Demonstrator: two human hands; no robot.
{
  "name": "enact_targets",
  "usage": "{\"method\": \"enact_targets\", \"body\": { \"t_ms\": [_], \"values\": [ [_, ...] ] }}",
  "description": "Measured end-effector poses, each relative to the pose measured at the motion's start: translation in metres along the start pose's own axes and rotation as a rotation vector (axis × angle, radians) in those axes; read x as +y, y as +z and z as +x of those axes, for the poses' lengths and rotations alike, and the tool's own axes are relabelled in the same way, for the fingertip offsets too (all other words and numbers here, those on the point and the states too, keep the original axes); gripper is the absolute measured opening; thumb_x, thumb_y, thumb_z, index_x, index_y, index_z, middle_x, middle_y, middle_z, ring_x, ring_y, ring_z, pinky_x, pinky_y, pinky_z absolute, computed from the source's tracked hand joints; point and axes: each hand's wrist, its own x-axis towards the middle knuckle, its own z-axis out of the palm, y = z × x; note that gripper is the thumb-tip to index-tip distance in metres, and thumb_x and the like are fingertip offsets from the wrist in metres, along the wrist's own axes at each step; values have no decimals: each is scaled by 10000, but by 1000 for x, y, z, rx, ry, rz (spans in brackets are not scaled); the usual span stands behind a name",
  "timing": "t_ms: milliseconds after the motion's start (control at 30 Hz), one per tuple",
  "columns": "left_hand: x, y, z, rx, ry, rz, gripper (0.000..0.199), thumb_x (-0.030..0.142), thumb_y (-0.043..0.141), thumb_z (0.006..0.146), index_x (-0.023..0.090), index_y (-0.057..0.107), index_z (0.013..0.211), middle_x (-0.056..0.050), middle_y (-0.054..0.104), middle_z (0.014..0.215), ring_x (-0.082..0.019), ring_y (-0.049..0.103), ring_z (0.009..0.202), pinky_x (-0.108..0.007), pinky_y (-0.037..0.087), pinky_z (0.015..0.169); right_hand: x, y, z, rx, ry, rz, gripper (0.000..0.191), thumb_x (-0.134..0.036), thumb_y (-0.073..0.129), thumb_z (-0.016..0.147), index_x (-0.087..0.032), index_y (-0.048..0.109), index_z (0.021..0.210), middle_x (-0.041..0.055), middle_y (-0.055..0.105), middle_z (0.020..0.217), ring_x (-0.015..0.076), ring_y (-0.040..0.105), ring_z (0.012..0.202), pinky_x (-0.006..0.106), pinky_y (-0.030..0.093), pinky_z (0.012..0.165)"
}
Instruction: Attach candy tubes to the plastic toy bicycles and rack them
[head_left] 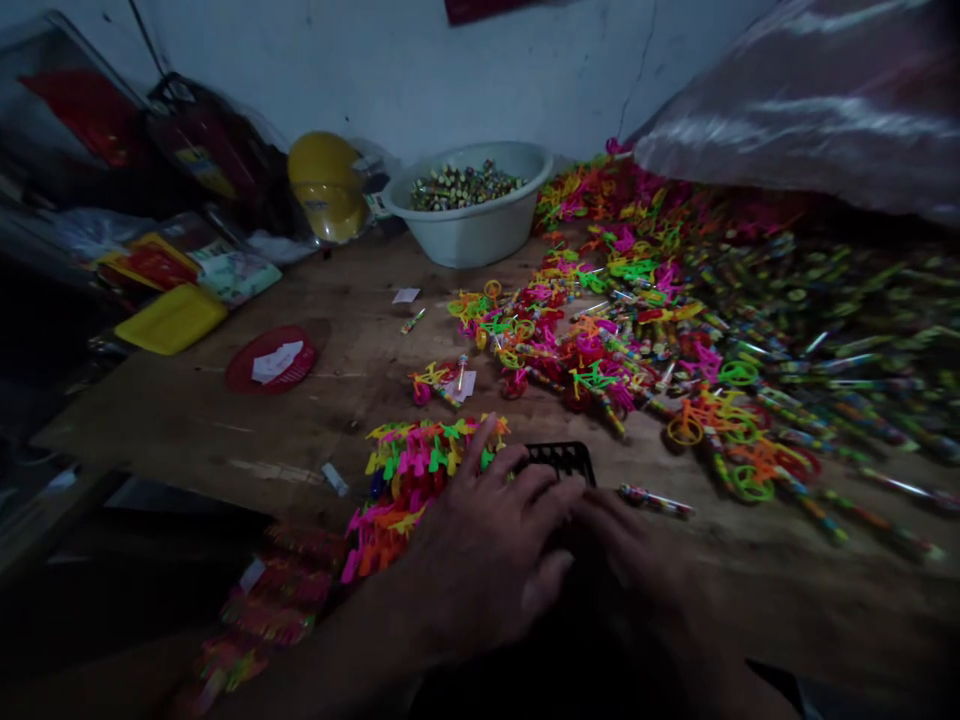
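Rows of small bright plastic toy pieces (409, 465) stand at the table's front edge. My left hand (491, 535) lies over their right end and over a black slotted rack (562, 460), its fingers spread apart. Close beside it, my right hand (637, 545) is dark and blurred, with its fingertips at the rack's near right corner; whether it holds anything is hidden. A candy-patterned tube (656, 500) lies right of the rack. Behind the rack, a small toy bicycle (430, 382) rests by a paper slip (465, 385).
A heap of colourful toy bicycles (585, 345) and many patterned tubes (825, 330) cover the right side. At the back stands a white basin (469, 235) of tubes. A red dish (271, 360), yellow tray (171, 320) and yellow helmet (326, 185) are left. Plastic sheeting (810, 110) hangs at upper right.
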Motion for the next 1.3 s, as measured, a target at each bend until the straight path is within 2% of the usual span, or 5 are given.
{"method": "enact_targets", "body": {
  "t_ms": [267, 467, 667, 933, 1300],
  "values": [
    [-19, -32, 2, 439, -204, -77, 346, 214, 476, 868, 239, 472, 1213, -21, 559, 1239, -183, 442, 1220, -420, 274, 1096, 49, 18, 111, -135, 118, -539, 173, -224, 476, 863, -176, 636, 907, 103, 611, 896, 233, 519, 825, 366, 395, 717],
    [-42, -11, 19, 208, -271, 75, 353, 305, 406, 904, 138, 490, 1204, -95, 570, 1228, -248, 502, 1137, -462, 350, 991, 61, 49, 130, -236, 192, -763, 177, -166, 472, 839, -132, 645, 854, 154, 617, 885, 271, 488, 867, 421, 329, 778],
    [-45, -4, 20, 159, -250, 75, 238, 252, 394, 898, 161, 536, 1066, -59, 643, 1045, -222, 570, 989, -404, 386, 901, 51, 26, 138, -212, 312, -733, 212, -202, 446, 834, -162, 653, 818, 113, 614, 925, 257, 504, 879, 440, 286, 827],
    [-41, -10, 18, 155, -252, 44, 265, 261, 375, 907, 165, 524, 1104, -59, 636, 1057, -200, 561, 1009, -390, 384, 920, 23, -30, 60, -277, 171, -605, 182, -236, 452, 872, -195, 601, 776, 54, 611, 790, 226, 497, 834, 373, 274, 757],
    [-34, -16, 19, 112, -235, 13, 376, 281, 402, 901, 137, 490, 1237, -83, 575, 1232, -183, 525, 1134, -366, 400, 987, 24, -14, -1, -283, 199, -439, 141, -140, 482, 872, -158, 617, 908, 71, 578, 875, 211, 513, 784, 347, 336, 734]
  ]
}}
